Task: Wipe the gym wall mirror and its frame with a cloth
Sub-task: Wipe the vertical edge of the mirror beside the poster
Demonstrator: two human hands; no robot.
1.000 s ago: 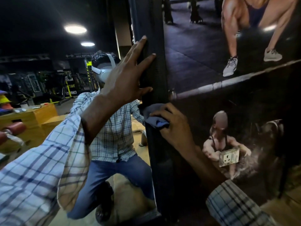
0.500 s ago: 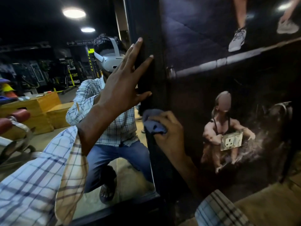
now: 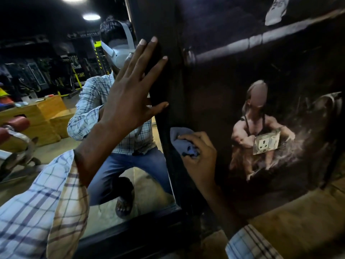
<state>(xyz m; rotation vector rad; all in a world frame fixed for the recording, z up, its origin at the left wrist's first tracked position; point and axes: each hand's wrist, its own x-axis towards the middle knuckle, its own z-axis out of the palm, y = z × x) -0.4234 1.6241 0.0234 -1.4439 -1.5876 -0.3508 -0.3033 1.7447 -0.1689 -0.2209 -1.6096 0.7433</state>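
One long upright frame (image 3: 169, 85) runs beside the mirror (image 3: 46, 53); left hand (image 3: 128, 94) lies flat on it, fingers spread, while right hand (image 3: 197, 157), just below, grips the cloth (image 3: 182, 142) against it.

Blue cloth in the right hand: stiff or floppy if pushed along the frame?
Probably floppy: the cloth is bunched in folds under the right hand. Likely light, since curled fingers alone hold it against the frame. Pushed, it would probably crumple and drag rather than slide stiffly.
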